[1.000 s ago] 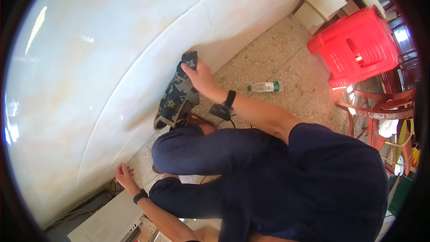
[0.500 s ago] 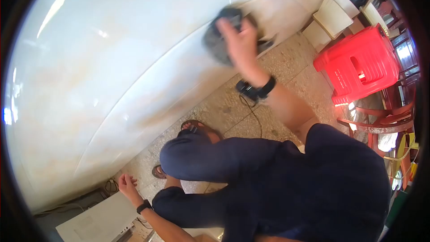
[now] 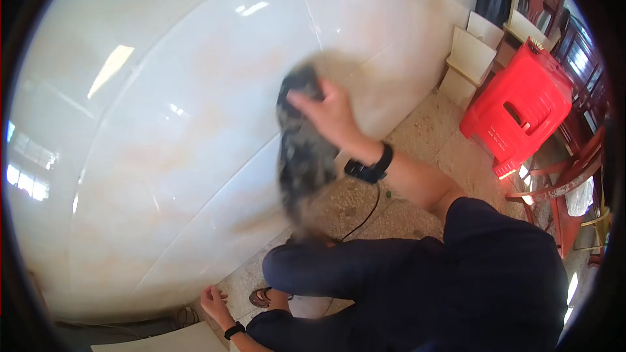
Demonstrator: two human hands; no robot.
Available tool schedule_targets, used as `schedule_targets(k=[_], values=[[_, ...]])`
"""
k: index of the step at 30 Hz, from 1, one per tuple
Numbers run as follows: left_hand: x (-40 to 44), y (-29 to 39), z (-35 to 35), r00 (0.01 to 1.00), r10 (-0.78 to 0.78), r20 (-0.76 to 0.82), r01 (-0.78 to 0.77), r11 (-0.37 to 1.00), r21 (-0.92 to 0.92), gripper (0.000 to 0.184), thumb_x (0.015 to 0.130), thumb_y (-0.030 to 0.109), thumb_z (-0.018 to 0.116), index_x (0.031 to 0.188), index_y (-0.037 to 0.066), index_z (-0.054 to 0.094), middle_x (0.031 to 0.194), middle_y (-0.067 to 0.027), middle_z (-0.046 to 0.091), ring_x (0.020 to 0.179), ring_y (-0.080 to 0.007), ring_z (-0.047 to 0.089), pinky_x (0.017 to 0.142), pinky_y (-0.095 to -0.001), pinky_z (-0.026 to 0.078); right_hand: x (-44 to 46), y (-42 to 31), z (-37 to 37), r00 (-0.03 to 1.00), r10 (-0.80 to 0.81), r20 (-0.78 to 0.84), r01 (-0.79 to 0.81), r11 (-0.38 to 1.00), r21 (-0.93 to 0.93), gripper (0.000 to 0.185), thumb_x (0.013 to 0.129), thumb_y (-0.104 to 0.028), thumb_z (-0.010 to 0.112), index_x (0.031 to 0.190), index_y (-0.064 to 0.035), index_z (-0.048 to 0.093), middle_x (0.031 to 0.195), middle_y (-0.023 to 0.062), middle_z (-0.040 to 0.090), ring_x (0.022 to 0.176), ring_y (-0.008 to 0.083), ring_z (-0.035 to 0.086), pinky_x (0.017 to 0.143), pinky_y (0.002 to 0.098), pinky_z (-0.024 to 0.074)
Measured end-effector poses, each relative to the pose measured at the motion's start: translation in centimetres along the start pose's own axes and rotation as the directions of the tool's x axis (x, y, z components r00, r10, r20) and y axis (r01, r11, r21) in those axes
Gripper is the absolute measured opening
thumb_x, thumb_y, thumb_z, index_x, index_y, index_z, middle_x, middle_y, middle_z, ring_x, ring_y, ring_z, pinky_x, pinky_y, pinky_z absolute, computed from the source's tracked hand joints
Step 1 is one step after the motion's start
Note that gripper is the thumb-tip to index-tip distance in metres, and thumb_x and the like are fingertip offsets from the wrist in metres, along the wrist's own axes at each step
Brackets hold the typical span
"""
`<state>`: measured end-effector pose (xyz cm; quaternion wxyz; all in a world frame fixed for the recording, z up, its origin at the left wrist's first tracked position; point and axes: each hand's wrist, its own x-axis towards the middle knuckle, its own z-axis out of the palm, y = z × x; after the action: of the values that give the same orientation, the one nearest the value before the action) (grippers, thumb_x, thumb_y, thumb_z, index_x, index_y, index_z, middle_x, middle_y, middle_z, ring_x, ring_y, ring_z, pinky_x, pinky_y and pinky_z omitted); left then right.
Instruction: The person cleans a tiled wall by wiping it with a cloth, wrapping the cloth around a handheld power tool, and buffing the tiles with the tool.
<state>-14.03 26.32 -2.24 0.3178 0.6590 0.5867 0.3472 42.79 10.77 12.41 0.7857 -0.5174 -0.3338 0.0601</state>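
My right hand (image 3: 332,114) is at the pale glossy wall, gripping a limp camouflage cloth (image 3: 303,156) near its upper end. Motion blurs the cloth, which hangs down toward my knee; its exact form is unclear. A black wristband with a boxy device (image 3: 365,168) is on that wrist, and a thin cord (image 3: 366,218) runs below it. Low on the left, my left hand (image 3: 213,301) hangs in front of the wall, fingers loosely curled and apart, nothing visible in it. It wears a black wristband (image 3: 235,330) too.
The tiled wall (image 3: 163,156) fills the left side. To the right, a red plastic stool (image 3: 518,114) stands by white boards (image 3: 471,55) and a dark red wooden chair (image 3: 570,182). A white panel (image 3: 163,340) is low at the left, near dark cables (image 3: 187,316).
The camouflage cloth went from a bunched shape to a long hanging one. My right hand moved lower in the view, and the view itself shifted. My left hand remains low beside the wall.
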Motion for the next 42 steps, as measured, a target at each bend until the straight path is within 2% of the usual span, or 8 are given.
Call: schedule_targets(k=[6, 8, 12, 19, 25, 28, 36, 42], values=[[0.2, -0.1, 0.5, 0.999, 0.013, -0.031, -0.014, 1.000, -0.021, 0.016, 0.099, 0.015, 0.064, 0.101, 0.000, 0.067, 0.076, -0.0082, 0.069, 0.057, -0.0152, 0.068, 0.047, -0.0259, 0.048, 10.6, -10.6, -2.9, 0.941, -0.332, -0.064, 0.318, 0.933, -0.168, 0.025, 0.092, -0.020, 0.080, 0.104, 0.0017, 0.074, 0.088, 0.0087, 0.079, 0.078, 0.0119, 0.072, 0.072, 0.0297, 0.0575], [0.3, -0.2, 0.6, 1.000, 0.005, -0.012, -0.005, 0.998, -0.061, 0.016, 0.099, 0.016, 0.064, 0.100, 0.000, 0.067, 0.076, -0.0085, 0.069, 0.057, -0.0156, 0.068, 0.047, -0.0264, 0.048, 10.9, -9.9, -1.3, 0.907, -0.409, -0.096, 0.368, 0.884, -0.289, 0.027, 0.085, -0.020, 0.084, 0.099, 0.0007, 0.072, 0.087, 0.0144, 0.076, 0.076, 0.0233, 0.073, 0.070, 0.0348, 0.0562], [0.2, -0.7, 0.3, 0.999, -0.039, -0.027, 0.037, 0.997, -0.074, 0.016, 0.099, 0.016, 0.065, 0.101, 0.001, 0.068, 0.076, -0.0090, 0.070, 0.056, -0.0160, 0.068, 0.046, -0.0271, 0.048, 7.5, -8.9, 3.7, 0.676, -0.725, 0.134, 0.682, 0.547, -0.485, 0.027, 0.076, -0.006, 0.083, 0.096, -0.0015, 0.067, 0.092, 0.0160, 0.066, 0.081, 0.0360, 0.067, 0.070, 0.0411, 0.0547], [1.2, -0.1, 2.0, 1.000, -0.018, -0.017, 0.017, 0.995, -0.099, 0.016, 0.098, 0.016, 0.065, 0.102, 0.001, 0.068, 0.078, -0.0096, 0.071, 0.056, -0.0170, 0.069, 0.046, -0.0276, 0.049, 4.1, -5.8, 2.2, 0.661, -0.596, 0.456, 0.750, 0.520, -0.408, 0.027, 0.072, -0.003, 0.082, 0.092, -0.0022, 0.064, 0.091, 0.0133, 0.063, 0.080, 0.0368, 0.066, 0.065, 0.0428, 0.0548], [0.3, -0.2, 0.9, 1.000, 0.020, -0.010, -0.020, 0.997, -0.077, 0.015, 0.099, 0.014, 0.064, 0.102, 0.000, 0.068, 0.077, -0.0099, 0.071, 0.056, -0.0174, 0.069, 0.046, -0.0279, 0.049, 7.6, -13.0, 1.2, 0.641, -0.736, 0.216, 0.691, 0.432, -0.579, 0.022, 0.079, -0.006, 0.080, 0.097, -0.0033, 0.069, 0.088, 0.0113, 0.063, 0.079, 0.0347, 0.067, 0.064, 0.0415, 0.0535], [0.5, -1.4, -0.3, 0.999, -0.014, -0.031, 0.012, 0.997, -0.082, 0.015, 0.099, 0.014, 0.064, 0.102, -0.001, 0.068, 0.077, -0.0102, 0.071, 0.056, -0.0176, 0.069, 0.046, -0.0282, 0.049, 8.3, -11.6, 2.7, 0.571, -0.779, 0.257, 0.738, 0.351, -0.575, 0.026, 0.078, -0.005, 0.080, 0.102, -0.0040, 0.070, 0.093, 0.0110, 0.064, 0.081, 0.0344, 0.067, 0.065, 0.0412, 0.0540], [0.3, -1.4, 0.4, 0.998, 0.012, -0.057, -0.021, 0.986, -0.163, 0.016, 0.098, 0.015, 0.065, 0.102, -0.001, 0.068, 0.077, -0.0113, 0.071, 0.055, -0.0185, 0.069, 0.046, -0.0294, 0.050, 4.1, -8.6, 0.3, 0.663, -0.542, 0.517, 0.748, 0.439, -0.499, 0.032, 0.073, 0.001, 0.078, 0.104, -0.0020, 0.069, 0.098, 0.0128, 0.064, 0.085, 0.0341, 0.068, 0.072, 0.0419, 0.0557], [-0.5, -1.8, -0.1, 0.997, 0.038, -0.074, -0.049, 0.987, -0.150, 0.016, 0.097, 0.014, 0.065, 0.100, -0.002, 0.067, 0.076, -0.0115, 0.071, 0.055, -0.0192, 0.070, 0.046, -0.0296, 0.049, 7.7, -16.9, 1.6, 0.669, -0.718, 0.190, 0.679, 0.488, -0.548, 0.023, 0.077, -0.009, 0.080, 0.096, -0.0041, 0.068, 0.092, 0.0144, 0.065, 0.086, 0.0402, 0.066, 0.071, 0.0465, 0.0538]])
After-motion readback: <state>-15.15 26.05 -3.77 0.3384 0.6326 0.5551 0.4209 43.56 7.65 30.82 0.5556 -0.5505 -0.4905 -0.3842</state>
